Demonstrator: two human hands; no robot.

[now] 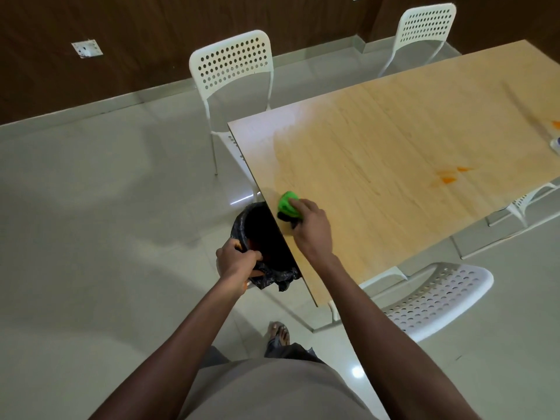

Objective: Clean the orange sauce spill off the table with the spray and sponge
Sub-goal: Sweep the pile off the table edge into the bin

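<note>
Pale glossy floor tiles (91, 207) and a dark wood-panelled wall (121, 19) frame a long light-wood tabletop (394, 122), with four white perforated plastic chairs (233, 65) set around it. A broad wet-looking sheen covers the near end of the tabletop, while orange sauce smears (451, 174) remain toward the right, well apart from the hands, and another orange patch shows at the far right edge. Held below the tabletop's corner is a round bin lined with a black plastic bag (260, 234); the left hand (238, 260) grips its rim and bunched liner with curled fingers. The right hand (312, 228) presses down on a bright green sponge with a dark underside (288, 205), fingers curled over its back, right at the tabletop edge just above the bin. The sponge looks soft, light and squashy, likely wet and a bit slippery, so a hold across its back with the thumb on one side should suit it best. Only a small pale bit of something shows at the right edge; whether it is the spray bottle I cannot tell.
</note>
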